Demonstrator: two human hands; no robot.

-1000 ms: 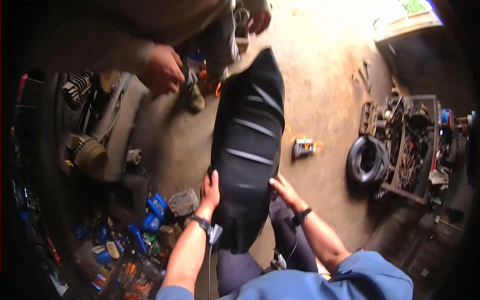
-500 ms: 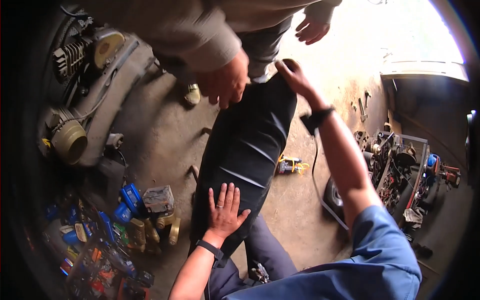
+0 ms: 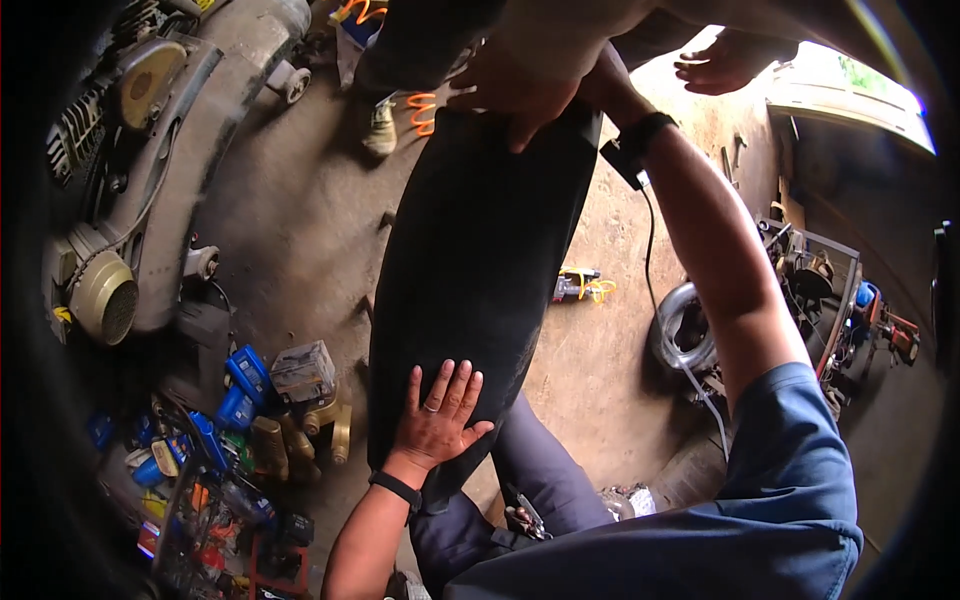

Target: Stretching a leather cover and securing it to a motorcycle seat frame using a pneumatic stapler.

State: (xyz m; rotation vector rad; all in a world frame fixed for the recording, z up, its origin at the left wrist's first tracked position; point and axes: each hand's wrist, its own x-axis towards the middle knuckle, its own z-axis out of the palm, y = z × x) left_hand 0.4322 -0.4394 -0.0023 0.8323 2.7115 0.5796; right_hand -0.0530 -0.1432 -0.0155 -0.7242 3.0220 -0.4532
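A long black motorcycle seat [image 3: 470, 250] stretches away from my lap. My left hand [image 3: 435, 415] lies flat on its near part, fingers spread, a ring on one finger. At the far right corner of the seat is my right hand [image 3: 600, 80], its fingers hidden in shadow behind a co-worker's arm. The co-worker's hand [image 3: 525, 95] touches the far end of the seat, close to my right hand. Their other hand [image 3: 735, 62] hangs free at the upper right.
A dusty scooter body [image 3: 165, 230] stands at left. Blue bottles [image 3: 248, 375], a battery [image 3: 304, 371] and assorted clutter lie below it. Right of the seat are a small tool with yellow cord [image 3: 583, 285], a coil of clear hose [image 3: 682, 325] and a bin of parts [image 3: 810, 270].
The view has shifted. The co-worker has leaned in over the far end, and their hand now reaches onto the seat there. Creases across the seat cover have smoothed out. My left hand stays flat.
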